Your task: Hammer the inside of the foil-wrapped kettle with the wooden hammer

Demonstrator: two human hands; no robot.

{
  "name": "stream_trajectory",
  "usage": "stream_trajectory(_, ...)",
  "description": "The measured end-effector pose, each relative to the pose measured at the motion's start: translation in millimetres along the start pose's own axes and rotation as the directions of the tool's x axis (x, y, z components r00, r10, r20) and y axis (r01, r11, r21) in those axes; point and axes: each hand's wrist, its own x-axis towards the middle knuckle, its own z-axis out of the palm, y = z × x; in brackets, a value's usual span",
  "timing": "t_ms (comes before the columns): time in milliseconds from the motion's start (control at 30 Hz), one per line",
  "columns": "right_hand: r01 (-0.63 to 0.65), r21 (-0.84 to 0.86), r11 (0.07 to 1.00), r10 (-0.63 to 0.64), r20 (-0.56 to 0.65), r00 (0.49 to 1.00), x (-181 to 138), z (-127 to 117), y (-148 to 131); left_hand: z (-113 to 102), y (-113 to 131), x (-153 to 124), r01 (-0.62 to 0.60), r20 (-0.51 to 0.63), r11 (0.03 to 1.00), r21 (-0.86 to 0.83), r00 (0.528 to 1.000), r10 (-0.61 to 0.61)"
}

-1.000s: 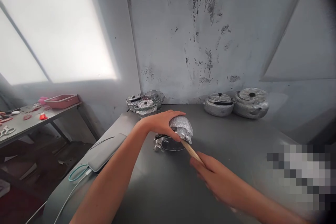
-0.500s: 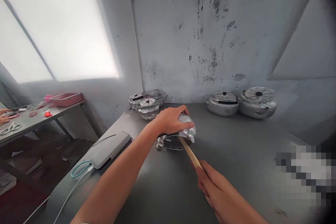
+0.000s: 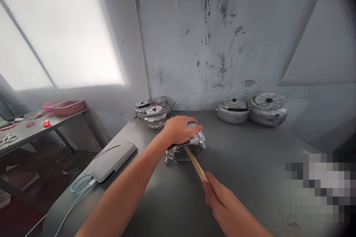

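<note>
My left hand is wrapped over a small silvery metal pot, which lies tipped on its side on the grey table. The pot's round mouth faces me, and dangling metal fittings show at its left and right edges. In my right hand is a wooden stick, gripped near its close end. The stick's far end goes into the pot's mouth, so its tip is hidden inside.
Several small lidded pots stand behind my left hand. Two larger lidded pots, one oval and one rounder, sit by the wall. A grey power bank with cables lies left. A side table holds a pink basket and scissors.
The stick has shifted left across the pot's mouth, and my right hand has moved slightly left with it. My view has turned a little; another person's hands have left the left edge.
</note>
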Motion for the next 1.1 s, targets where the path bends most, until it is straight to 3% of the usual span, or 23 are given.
stream_trajectory(167, 0.009, 0.006, 1.0, -0.009, 0.01, 1.0, -3.8, -6.2, -4.2, -4.4, 0.7, -1.7, 0.001, 0.064, 1.0, -0.008, 0.998, -0.001)
stream_trajectory(267, -0.024, -0.005, 1.0, 0.025, 0.043, 0.999, -2.1, -9.5, -6.0, -12.1, 0.1, -6.5, -0.017, 0.15, 1.0, -0.015, 0.989, 0.019)
stream_trajectory(367, 0.021, -0.029, 0.999, -0.02, 0.012, 1.0, 3.1, -11.7, -4.7, -17.1, -0.8, -10.8, -0.066, 0.221, 0.998, -0.024, 0.973, 0.07)
stream_trajectory(633, 0.159, -0.05, 0.986, -0.163, -0.084, 0.983, 5.1, -12.8, -0.2, -5.1, 0.8, -6.4, -0.194, 0.083, 0.981, -0.02, 0.977, 0.195)
stream_trajectory(833, 0.216, -0.106, 0.971, -0.223, -0.057, 0.973, 4.3, -11.4, 0.6, -3.5, -0.1, -4.3, -0.19, 0.065, 0.982, 0.008, 0.98, 0.19)
stream_trajectory(1000, 0.272, -0.139, 0.952, -0.287, -0.106, 0.952, 1.4, -10.4, -1.4, -4.4, -4.0, -3.2, -0.172, 0.058, 0.985, -0.011, 0.983, 0.173)
stream_trajectory(1100, 0.274, -0.181, 0.944, -0.287, -0.047, 0.957, 1.2, -9.1, -2.0, -5.8, -7.0, -2.8, -0.17, 0.057, 0.985, -0.025, 0.984, 0.171)
